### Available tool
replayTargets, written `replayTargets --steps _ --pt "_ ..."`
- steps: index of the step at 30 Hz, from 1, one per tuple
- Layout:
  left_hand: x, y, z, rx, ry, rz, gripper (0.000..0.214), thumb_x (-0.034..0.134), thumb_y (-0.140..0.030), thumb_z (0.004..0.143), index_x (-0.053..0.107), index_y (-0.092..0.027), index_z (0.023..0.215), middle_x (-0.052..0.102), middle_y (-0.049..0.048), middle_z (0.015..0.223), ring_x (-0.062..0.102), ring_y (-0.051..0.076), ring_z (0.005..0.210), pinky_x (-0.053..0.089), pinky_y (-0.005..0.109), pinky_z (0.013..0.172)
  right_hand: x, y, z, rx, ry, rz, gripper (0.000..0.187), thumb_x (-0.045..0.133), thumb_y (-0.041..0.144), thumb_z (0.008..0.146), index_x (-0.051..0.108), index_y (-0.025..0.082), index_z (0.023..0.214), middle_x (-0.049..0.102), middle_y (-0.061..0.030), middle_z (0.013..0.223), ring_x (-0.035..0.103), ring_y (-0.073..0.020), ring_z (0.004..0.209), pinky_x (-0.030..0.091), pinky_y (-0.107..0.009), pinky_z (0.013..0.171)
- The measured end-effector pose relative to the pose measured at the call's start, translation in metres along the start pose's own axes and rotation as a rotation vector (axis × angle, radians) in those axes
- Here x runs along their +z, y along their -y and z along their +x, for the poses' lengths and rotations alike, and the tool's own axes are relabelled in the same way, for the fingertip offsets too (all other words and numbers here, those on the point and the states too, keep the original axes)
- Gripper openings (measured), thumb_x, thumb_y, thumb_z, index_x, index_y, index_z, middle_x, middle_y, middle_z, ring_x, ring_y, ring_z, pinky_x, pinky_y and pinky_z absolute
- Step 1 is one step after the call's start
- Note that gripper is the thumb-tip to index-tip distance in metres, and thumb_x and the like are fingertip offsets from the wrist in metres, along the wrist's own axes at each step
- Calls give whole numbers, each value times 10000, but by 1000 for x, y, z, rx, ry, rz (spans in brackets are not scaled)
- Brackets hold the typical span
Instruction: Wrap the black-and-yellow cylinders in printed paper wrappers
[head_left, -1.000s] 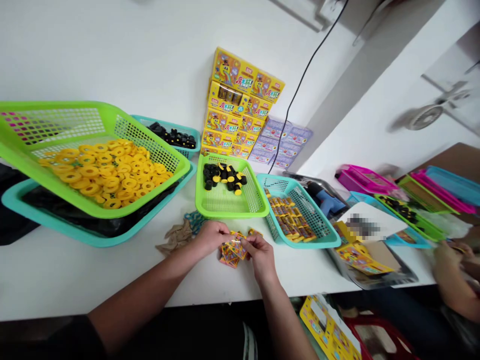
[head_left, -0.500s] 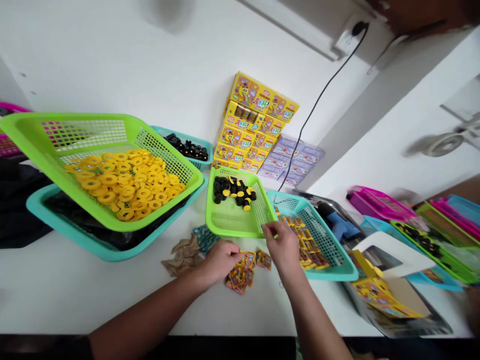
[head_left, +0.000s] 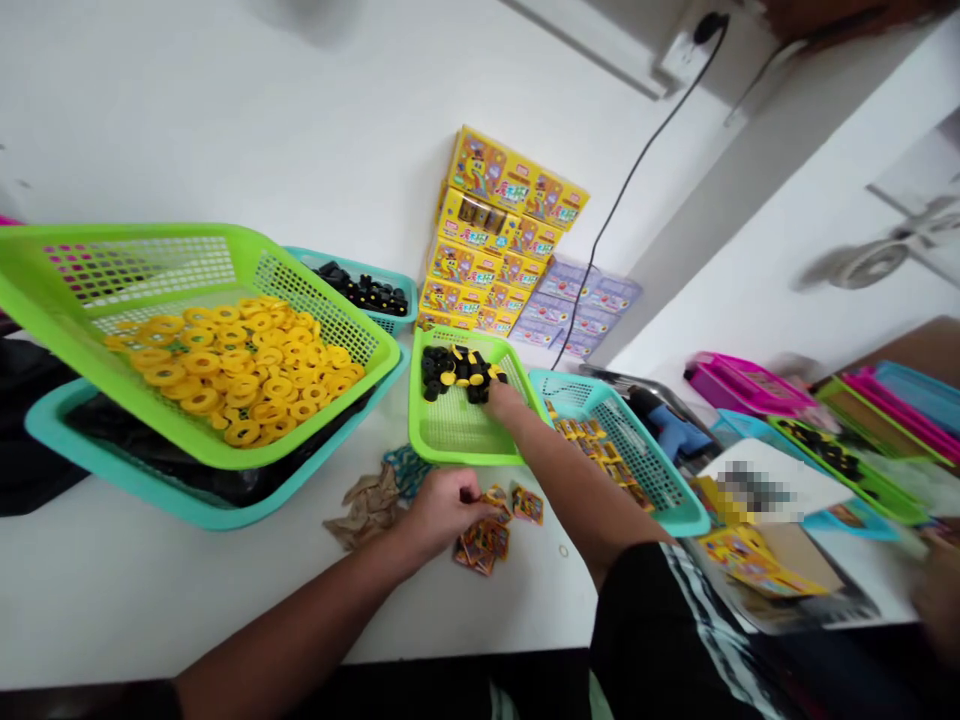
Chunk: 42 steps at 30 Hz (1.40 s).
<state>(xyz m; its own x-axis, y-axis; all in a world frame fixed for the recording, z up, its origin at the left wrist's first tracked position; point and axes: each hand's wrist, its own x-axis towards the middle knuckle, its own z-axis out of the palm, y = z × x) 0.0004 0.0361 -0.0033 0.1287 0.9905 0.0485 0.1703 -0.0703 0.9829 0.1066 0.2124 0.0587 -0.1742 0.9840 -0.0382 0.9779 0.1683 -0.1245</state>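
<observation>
My left hand point(head_left: 442, 510) rests on the white table, fingers pinched on a small colourful packet point(head_left: 491, 497) at the top of a loose pile of packets point(head_left: 484, 540). My right hand point(head_left: 504, 400) reaches into the small green basket point(head_left: 457, 435), its fingers curled at the heap of black and yellow wheels point(head_left: 457, 370). Whether they hold a wheel is hidden. A teal basket point(head_left: 637, 470) with several yellow and red packs lies just right of my right forearm.
A large green basket of yellow rings point(head_left: 225, 360) sits tilted in a teal basket point(head_left: 150, 480) at left. Yellow boxes point(head_left: 499, 240) are stacked at the wall. Brown paper scraps point(head_left: 367, 505) lie by my left hand. Another person's hand point(head_left: 937, 590) and coloured trays point(head_left: 862, 420) are at right.
My right hand left the packets, passed over the teal basket's edge and went forward into the small green basket to the wheels. My left hand stayed on the packets.
</observation>
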Motion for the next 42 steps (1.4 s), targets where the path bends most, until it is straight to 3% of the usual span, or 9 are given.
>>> replayTargets --steps 4,8,12,15,19,28,31,36,42 --pt "-2 -8 -2 103 -24 113 321 771 -307 649 508 -168 531 475 -44 536 398 97 538 281 226 526 -27 -12 -20 10 -27 189 283 646 298 807 685 134 1034 710 -102 900 647 -215 835 461 -283 722" --pt "-3 -12 -6 207 1 138 279 743 -275 687 520 -170 555 500 -39 560 419 97 545 301 225 540 -48 -33 -86 -85 3 453 314 538 424 842 707 185 954 622 8 621 528 -131 537 404 -239 523" --pt "-1 -12 -10 235 27 154 249 717 -289 713 541 -171 583 518 -33 577 431 100 549 306 221 528 -47 -49 -162 -238 224 953 230 625 381 743 711 169 770 543 34 514 406 -95 446 319 -221 448" --pt "-1 -14 -13 250 77 169 230 712 -287 721 556 -171 600 524 -30 587 445 101 555 322 221 530 -37 -53 -191 -232 237 965 163 655 319 731 714 168 739 579 21 562 448 -101 498 336 -214 473" --pt "-1 -17 -14 298 108 213 205 698 -283 736 573 -174 615 534 -19 611 471 110 586 354 223 550 -24 -54 -197 -223 157 909 135 671 301 734 711 172 723 614 13 618 486 -114 555 354 -215 504" --pt "-2 -14 -11 276 186 185 143 726 -306 723 696 -166 730 614 7 671 536 121 611 400 236 576 -7 -52 -198 -157 140 972 122 667 303 722 677 181 727 552 48 569 432 -96 524 311 -209 487" --pt "-3 -17 -12 237 242 117 182 739 -332 711 720 -154 743 618 10 662 540 124 608 404 241 566 -3 -47 -198 -112 132 1023 151 667 328 731 652 180 705 503 60 523 390 -85 478 287 -212 471" --pt "-2 -20 -16 128 254 0 203 750 -328 684 702 -137 737 624 3 641 520 105 568 398 231 540 1 -40 -203 -40 14 1053 220 697 378 702 616 175 674 485 53 520 383 -85 469 275 -215 459" --pt "-3 -24 -18 57 315 -61 273 770 -379 662 661 -139 731 593 -15 596 479 92 513 388 227 500 3 -36 -213 -46 -90 1027 227 689 390 713 607 181 683 510 43 562 394 -95 510 304 -223 489"
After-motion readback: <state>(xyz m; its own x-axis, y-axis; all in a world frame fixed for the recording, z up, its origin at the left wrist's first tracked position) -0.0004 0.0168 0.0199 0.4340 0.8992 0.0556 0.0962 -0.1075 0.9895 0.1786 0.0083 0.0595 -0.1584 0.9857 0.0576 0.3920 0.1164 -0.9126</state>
